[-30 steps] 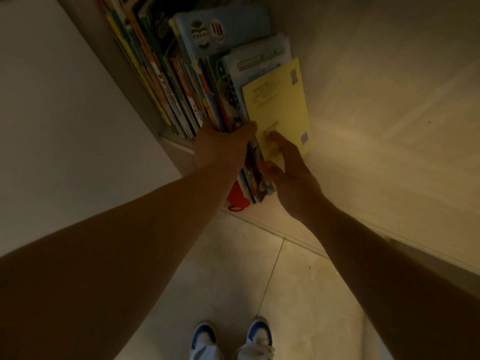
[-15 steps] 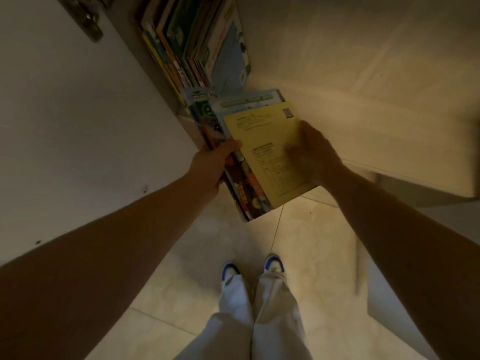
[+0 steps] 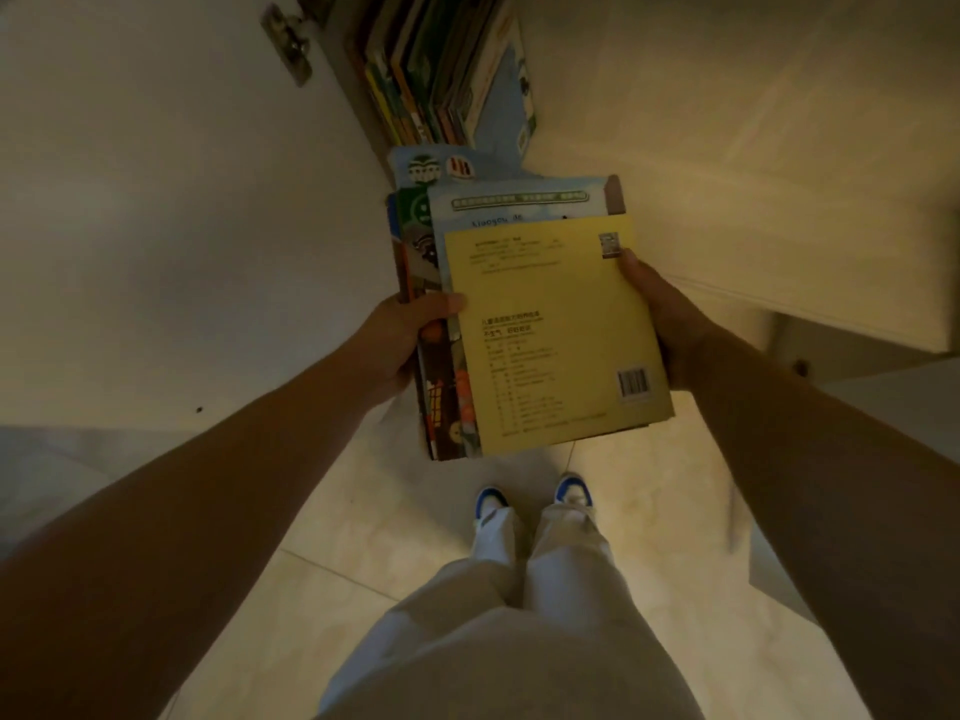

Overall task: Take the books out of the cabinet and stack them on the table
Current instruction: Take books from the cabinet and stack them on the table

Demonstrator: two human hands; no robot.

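Since half a second ago the bundle of books (image 3: 519, 324) has come clear of the cabinet (image 3: 343, 75) and nearer the body, and it now hangs in the air above the tiled floor (image 3: 395, 517), just ahead of the blue-and-white shoes (image 3: 530, 504). Both hands clamp it from the sides: the left hand (image 3: 400, 345) wraps the left edge with its thumb lying across the covers, and the right hand (image 3: 670, 324) presses the right edge, thumb tip beside the small code near the yellow book's (image 3: 556, 335) upper corner. So the bundle sits between the two palms. Its long axis runs away from the person toward the cabinet, leaning slightly left at the far end. The yellow cover faces up, barcode at the near right corner. More books (image 3: 441, 70) stand upright in the cabinet beyond.
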